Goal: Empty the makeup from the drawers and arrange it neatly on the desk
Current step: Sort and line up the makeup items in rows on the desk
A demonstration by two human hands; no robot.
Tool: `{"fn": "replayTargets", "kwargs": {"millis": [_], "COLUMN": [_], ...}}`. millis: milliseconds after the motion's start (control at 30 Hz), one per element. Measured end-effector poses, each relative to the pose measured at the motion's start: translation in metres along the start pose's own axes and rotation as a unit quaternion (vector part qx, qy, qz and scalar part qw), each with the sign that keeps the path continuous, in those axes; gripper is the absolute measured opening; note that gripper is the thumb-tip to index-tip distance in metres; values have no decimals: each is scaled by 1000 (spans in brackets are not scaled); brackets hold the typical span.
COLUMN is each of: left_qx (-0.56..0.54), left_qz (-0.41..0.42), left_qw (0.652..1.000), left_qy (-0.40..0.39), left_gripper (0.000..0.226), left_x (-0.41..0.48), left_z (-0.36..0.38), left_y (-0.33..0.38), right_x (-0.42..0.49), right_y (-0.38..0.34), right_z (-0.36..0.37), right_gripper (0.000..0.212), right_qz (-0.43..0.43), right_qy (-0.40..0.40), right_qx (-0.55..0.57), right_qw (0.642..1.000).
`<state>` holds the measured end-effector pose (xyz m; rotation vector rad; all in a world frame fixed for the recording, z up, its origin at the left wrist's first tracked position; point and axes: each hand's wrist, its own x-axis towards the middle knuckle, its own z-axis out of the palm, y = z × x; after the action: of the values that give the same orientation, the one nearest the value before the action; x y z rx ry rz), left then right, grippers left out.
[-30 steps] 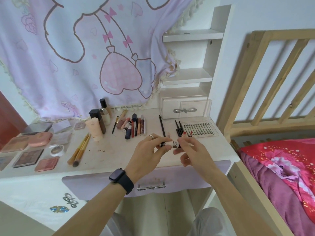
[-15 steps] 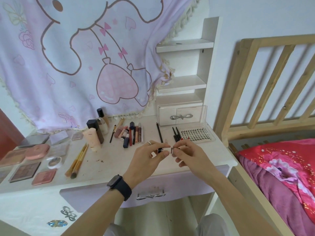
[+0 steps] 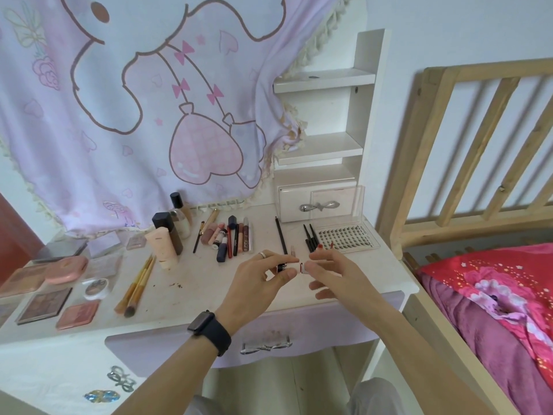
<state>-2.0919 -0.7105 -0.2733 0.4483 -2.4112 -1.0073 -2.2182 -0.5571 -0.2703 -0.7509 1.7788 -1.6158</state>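
Above the front middle of the white desk point(image 3: 191, 298), my left hand point(image 3: 257, 283) pinches a small white makeup tube point(image 3: 288, 267) with a dark end. My right hand point(image 3: 335, 274) pinches the tube's other end, where a small silver part shows. A row of lipsticks and pencils point(image 3: 230, 238) lies behind the hands. Makeup brushes point(image 3: 136, 286), a peach tube point(image 3: 161, 244) and dark bottles point(image 3: 170, 232) sit to the left. Palettes and compacts point(image 3: 45, 295) fill the desk's left end. A lash tray point(image 3: 344, 238) lies at the right.
A small drawer point(image 3: 317, 202) with a silver bow handle sits shut under white shelves at the back right. The desk's lilac front drawer point(image 3: 269, 336) is below my wrists. A wooden bed frame point(image 3: 466, 163) with red bedding stands close on the right. A pink cloth hangs behind.
The view has tilted up slightly. Both hands stay together on the small tube, and the right hand's fingers have shifted at its end.
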Motion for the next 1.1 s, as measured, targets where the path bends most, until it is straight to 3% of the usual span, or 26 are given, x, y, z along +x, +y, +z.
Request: {"fn": "replayTargets", "kwargs": {"millis": [100,200,300,433,500,600,733,833,933,1100], "left_qx": [-3,4,7,6,12,15,12,11,12,0], "left_qz": [1,-1,-6,-1,3,-3,4,4,-1,4], "left_qw": [1000,1000,1000,1000,1000,1000,1000,1000,1000,1000], "left_qy": [0,-1,-1,0,0,0,1,-2,-3,-12], "left_gripper": [23,23,23,22,22,22,22,21,21,21], "left_x": [1,1,1,1,1,0,1,2,2,1], "left_z": [1,1,0,0,-1,-1,-1,0,1,3], "left_y": [1,-1,-4,-4,-4,-6,-6,-8,-11,-10], "right_x": [0,1,2,3,4,4,3,4,2,4], "right_y": [-2,2,0,-3,0,1,-2,2,5,4], "right_z": [4,3,3,5,3,0,3,2,1,4], "right_gripper": [24,8,25,22,10,24,21,9,24,21], "right_qz": [17,-26,-21,13,-8,-32,9,-12,-23,3], "right_qy": [5,2,-7,-5,-12,-29,-23,-15,-22,-21], "right_qx": [-16,-13,13,-28,-40,-25,-6,-17,-4,-40], "right_qw": [1000,1000,1000,999,999,999,1000,1000,999,999]}}
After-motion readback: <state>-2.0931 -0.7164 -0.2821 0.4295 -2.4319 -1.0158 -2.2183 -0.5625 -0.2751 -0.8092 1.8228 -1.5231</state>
